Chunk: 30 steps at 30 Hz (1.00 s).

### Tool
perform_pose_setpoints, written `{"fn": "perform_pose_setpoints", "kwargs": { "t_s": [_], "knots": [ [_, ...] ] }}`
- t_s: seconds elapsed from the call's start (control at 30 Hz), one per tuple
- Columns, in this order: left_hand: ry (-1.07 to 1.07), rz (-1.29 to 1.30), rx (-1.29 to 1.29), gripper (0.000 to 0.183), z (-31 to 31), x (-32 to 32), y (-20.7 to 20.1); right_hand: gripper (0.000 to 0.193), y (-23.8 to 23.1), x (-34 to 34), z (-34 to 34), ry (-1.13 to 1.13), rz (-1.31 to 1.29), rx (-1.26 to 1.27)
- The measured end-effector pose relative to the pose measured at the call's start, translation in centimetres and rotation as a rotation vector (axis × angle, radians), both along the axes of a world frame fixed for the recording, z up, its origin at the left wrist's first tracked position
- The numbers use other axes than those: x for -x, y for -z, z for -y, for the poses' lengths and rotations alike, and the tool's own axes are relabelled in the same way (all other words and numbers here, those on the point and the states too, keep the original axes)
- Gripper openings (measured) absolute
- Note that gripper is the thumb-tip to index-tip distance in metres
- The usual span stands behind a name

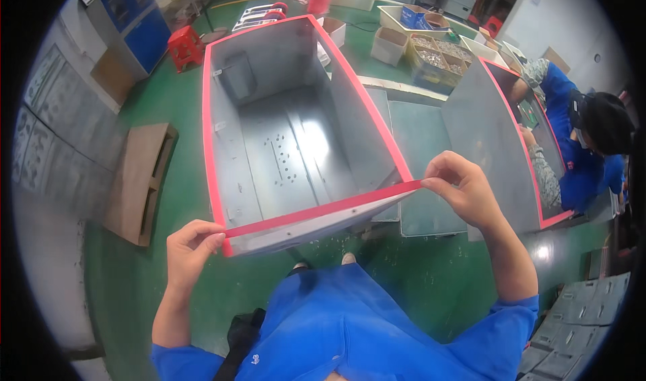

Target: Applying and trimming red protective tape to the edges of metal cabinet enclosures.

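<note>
Head view, 1 camera. The left hand [188, 250] is at the near left corner of an open grey metal box [359, 115]. Its thumb and index finger are clamped together on the left end of a red strip [323, 210]. The right hand [465, 187] is at the near right corner, thumb and index finger likewise pinched on the strip's right end. The strip runs straight between the 2 hands, along the box's near edge; whether it is stuck down along its length cannot be told.

The box is directly before the person, its open side facing up. Red edging [208, 132] covers the left, far and right rims. A cluster of small dark holes [282, 159] shows in the box's inner panel.

To the right, a co-worker [572, 119] in blue, with patterned sleeves, leans over a 2nd grey box [479, 122], also red-edged, with both arms reaching into it. The state of those fingers cannot be told.

On the green floor [431, 280]: a red stool [186, 49] at far left, a wooden pallet [138, 179] at left, and bins of small parts [437, 58] beyond the boxes. Grey crates [575, 320] are stacked at lower right.
</note>
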<state>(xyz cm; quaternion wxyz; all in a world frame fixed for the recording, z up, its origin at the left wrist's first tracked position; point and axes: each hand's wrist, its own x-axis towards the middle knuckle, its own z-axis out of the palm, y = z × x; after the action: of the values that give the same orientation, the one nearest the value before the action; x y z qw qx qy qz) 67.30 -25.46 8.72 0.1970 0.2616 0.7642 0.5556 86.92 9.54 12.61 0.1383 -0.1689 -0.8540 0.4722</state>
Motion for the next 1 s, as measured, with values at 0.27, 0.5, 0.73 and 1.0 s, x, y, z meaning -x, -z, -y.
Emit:
{"fn": "perform_pose_setpoints", "kwargs": {
  "t_s": [0.27,0.5,0.73,1.0],
  "knots": [
    [-0.212,0.081,-0.027,0.007,-1.7,-3.4,-0.2,0.007,1.0,0.8,-4.2,-0.152,0.099,0.247],
    [-0.231,0.031,-0.063,0.008,-0.5,-3.5,0.7,0.009,1.4,1.9,-4.6,-0.183,0.232,0.281],
    [-0.335,0.159,-0.007,0.008,-1.0,-3.6,0.6,0.011,1.6,2.2,-4.9,-0.235,0.328,0.151],
    [-0.244,0.189,0.159,0.009,0.0,-2.5,-0.1,0.019,0.7,3.6,-5.5,-0.379,0.452,-0.057]
  ]
}}
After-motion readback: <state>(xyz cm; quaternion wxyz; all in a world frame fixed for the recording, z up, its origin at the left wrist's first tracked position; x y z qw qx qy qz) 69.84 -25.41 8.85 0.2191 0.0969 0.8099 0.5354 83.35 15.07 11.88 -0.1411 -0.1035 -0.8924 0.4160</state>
